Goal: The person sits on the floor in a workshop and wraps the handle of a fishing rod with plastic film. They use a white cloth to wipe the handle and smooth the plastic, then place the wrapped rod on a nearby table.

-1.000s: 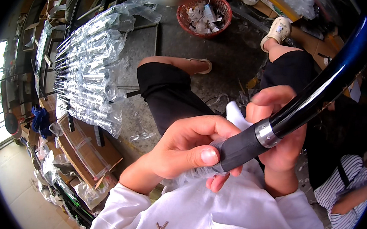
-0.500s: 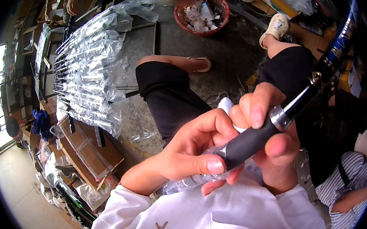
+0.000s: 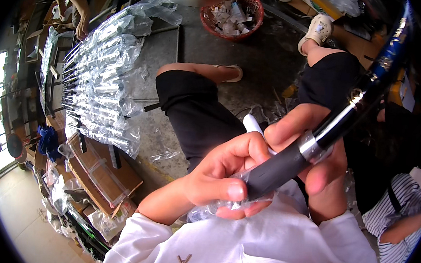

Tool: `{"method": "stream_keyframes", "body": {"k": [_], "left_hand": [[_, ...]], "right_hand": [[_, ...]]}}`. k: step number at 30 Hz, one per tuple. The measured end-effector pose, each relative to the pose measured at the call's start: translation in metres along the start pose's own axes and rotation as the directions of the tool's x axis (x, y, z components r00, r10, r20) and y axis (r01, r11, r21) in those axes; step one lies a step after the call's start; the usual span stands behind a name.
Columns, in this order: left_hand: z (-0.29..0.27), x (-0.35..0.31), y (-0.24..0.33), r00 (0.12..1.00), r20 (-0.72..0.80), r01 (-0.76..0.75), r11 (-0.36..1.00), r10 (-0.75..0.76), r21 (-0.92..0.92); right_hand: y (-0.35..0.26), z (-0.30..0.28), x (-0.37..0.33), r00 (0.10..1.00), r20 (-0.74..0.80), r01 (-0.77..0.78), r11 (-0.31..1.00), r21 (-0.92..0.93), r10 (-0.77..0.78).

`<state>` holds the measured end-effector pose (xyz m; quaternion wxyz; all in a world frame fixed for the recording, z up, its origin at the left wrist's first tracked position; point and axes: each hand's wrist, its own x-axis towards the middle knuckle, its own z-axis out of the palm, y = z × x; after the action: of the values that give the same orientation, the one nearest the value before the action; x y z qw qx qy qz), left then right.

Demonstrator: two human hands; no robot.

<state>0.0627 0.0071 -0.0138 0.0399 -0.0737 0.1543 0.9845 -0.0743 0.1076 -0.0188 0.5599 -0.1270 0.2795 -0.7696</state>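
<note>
As seen in the head view, locate one long black-and-blue rod [image 3: 337, 125], held diagonally in front of the white shirt [image 3: 286, 241] and running toward the upper right. Identify a dark matte grip [image 3: 276, 172] at the lower end, with a silver collar [image 3: 313, 148] between grip and glossy shaft. Note shiny details farther up the shaft, too small to tell apart.

Find the left hand [image 3: 217, 176] closed on the lower end of the grip, with thumb laid along the near side and fingertips showing beneath. Observe crumpled clear plastic film [image 3: 209, 211] just under the same hand, partly around the end of the grip. Locate the right hand [image 3: 326, 175] curled about the rod at the collar, with digits showing above and below and the far side hidden. Note a white item [image 3: 254, 126] just beyond the left fingers, partly covered; impossible to tell whether held.

On the left, find a row of slender bagged rods [image 3: 105, 86] in clear plastic, with a blue cloth [image 3: 47, 142] and a taped cardboard box [image 3: 90, 166] nearer the lower edge. Near the top, note a red basket [image 3: 254, 32] containing paper scraps [image 3: 233, 17]. At upper left, observe a co-worker's hand [image 3: 82, 27] beside the bagged rods. At the right rim, observe another person's striped shirt [image 3: 381, 213] and bare forearm [image 3: 400, 232].
</note>
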Motion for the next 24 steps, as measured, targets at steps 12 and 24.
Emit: {"method": "stream_keyframes", "body": {"k": [12,24], "left_hand": [[-0.004,-0.001,-0.003,0.998,0.058,0.018,0.994,-0.011,-0.108],[0.009,-0.006,0.007,0.991,-0.057,-0.107,0.977,0.119,0.183]], "right_hand": [[0.003,0.002,0.0,0.978,-0.05,0.191,0.965,-0.179,-0.203],[-0.012,-0.01,-0.015,0.771,0.132,0.521,0.498,-0.693,-0.623]]}}
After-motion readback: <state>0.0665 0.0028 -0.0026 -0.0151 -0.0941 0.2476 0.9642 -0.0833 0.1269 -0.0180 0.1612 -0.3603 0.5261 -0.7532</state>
